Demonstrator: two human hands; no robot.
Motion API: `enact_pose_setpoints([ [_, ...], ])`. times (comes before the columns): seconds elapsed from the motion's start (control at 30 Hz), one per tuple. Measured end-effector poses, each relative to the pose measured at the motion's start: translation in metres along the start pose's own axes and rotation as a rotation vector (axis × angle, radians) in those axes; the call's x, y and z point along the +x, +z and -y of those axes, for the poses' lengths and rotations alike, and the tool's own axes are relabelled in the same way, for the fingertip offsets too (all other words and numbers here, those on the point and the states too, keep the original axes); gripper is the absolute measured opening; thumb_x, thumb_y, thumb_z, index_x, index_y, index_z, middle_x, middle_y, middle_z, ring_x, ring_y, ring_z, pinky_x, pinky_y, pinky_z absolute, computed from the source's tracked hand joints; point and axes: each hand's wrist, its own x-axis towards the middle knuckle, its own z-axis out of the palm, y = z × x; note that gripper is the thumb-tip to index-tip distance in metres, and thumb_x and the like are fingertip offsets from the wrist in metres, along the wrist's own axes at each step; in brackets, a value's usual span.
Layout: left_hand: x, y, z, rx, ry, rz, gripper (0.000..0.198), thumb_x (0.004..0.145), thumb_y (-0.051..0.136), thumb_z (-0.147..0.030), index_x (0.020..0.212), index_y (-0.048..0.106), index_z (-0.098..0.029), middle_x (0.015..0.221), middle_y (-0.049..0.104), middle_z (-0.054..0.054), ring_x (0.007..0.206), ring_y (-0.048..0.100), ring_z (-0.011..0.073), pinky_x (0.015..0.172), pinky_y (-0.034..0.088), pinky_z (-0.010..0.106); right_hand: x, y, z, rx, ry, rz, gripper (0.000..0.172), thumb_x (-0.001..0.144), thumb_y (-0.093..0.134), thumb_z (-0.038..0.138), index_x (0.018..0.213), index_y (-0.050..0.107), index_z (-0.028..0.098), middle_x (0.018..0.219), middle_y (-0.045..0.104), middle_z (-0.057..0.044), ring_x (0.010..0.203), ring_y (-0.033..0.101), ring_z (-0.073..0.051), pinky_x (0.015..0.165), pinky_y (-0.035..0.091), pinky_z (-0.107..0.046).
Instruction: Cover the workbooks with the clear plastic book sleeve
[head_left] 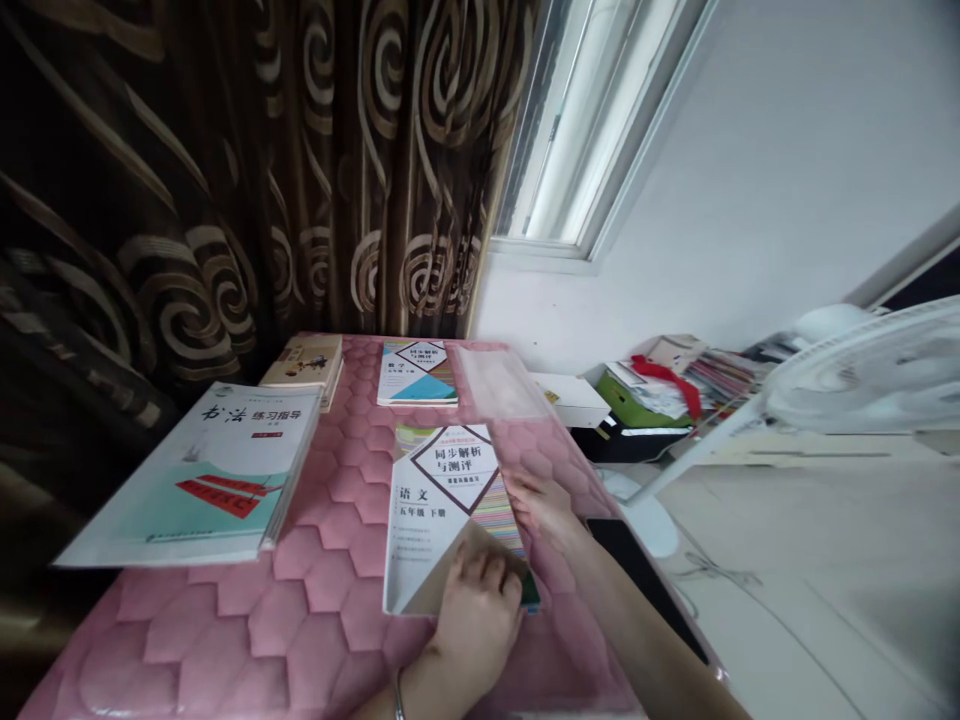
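A workbook [431,540] with a white cover, a dark diamond frame and a striped corner lies on the pink quilted table cover. My left hand [480,610], with a bracelet at its wrist, is closed at the workbook's lower right part, its bent fingers on the cover. At the right edge of the same workbook, my right hand [538,505] grips the side; some of its fingertips are hidden. Behind it lies another, similar workbook [416,375] with a blue corner.
A pile of calligraphy books [217,470] lies on the left, with smaller books [304,370] behind it. A dark flat device [649,585] rests by the table's right edge. Beyond are a white fan [862,370], a white box [570,398] and a patterned curtain [300,170].
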Motion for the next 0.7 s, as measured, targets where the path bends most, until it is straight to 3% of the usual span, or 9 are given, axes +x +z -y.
enact_pose_setpoints([
  [0.1,0.002,-0.021,0.005,-0.161,-0.038,0.212,0.036,0.088,0.054,-0.046,0.11,0.067,-0.021,0.115,0.069,0.007,0.112,0.06,0.0248,0.109,0.036,0.053,0.005,0.003,-0.01,-0.171,-0.16,-0.037,0.047,0.075,0.068,0.033,0.119,0.061,0.018,0.109,0.071,-0.01,0.093,0.069,-0.025,0.076,0.057,-0.036],
  [0.17,0.007,-0.032,0.014,-0.202,-0.111,0.241,0.035,0.094,0.045,-0.042,0.117,0.064,-0.025,0.13,0.063,0.006,0.123,0.054,0.0236,0.113,0.029,0.054,0.005,0.005,-0.016,-0.376,-0.293,-0.093,0.041,0.081,0.058,0.028,0.121,0.061,0.02,0.118,0.069,-0.008,0.104,0.066,-0.023,0.088,0.053,-0.037],
  [0.23,0.013,-0.036,0.028,-0.149,-0.207,0.231,0.039,0.096,0.038,-0.037,0.129,0.058,-0.028,0.146,0.049,0.005,0.136,0.041,0.025,0.115,0.023,0.057,0.001,0.009,-0.019,-0.644,-0.305,-0.159,0.039,0.087,0.049,0.025,0.125,0.06,0.023,0.114,0.07,-0.005,0.105,0.065,-0.021,0.092,0.049,-0.036],
  [0.33,0.019,-0.031,0.056,0.018,-0.361,0.25,0.048,0.095,0.039,-0.038,0.142,0.047,-0.03,0.155,0.034,0.005,0.145,0.022,0.031,0.115,0.012,0.064,-0.01,0.018,-0.019,-0.983,-0.261,-0.238,0.041,0.095,0.038,0.024,0.131,0.057,0.027,0.105,0.073,-0.003,0.097,0.067,-0.019,0.087,0.049,-0.03],
  [0.47,0.017,-0.018,0.083,0.143,-0.45,0.253,0.057,0.095,0.036,-0.045,0.149,0.032,-0.027,0.158,0.025,0.008,0.147,0.015,0.0304,0.117,0.011,0.059,-0.025,0.032,-0.014,-1.244,-0.295,-0.286,0.044,0.098,0.032,0.022,0.136,0.054,0.024,0.104,0.073,-0.007,0.095,0.067,-0.018,0.079,0.047,-0.024],
  [0.7,0.013,-0.009,0.085,0.18,-0.465,0.237,0.059,0.095,0.031,-0.05,0.15,0.029,-0.027,0.159,0.021,0.009,0.148,0.013,0.0298,0.116,0.016,0.056,-0.03,0.033,-0.02,-1.453,-0.272,-0.245,0.051,0.094,0.034,0.014,0.143,0.045,0.027,0.117,0.068,-0.01,0.09,0.069,-0.019,0.073,0.048,-0.026],
])
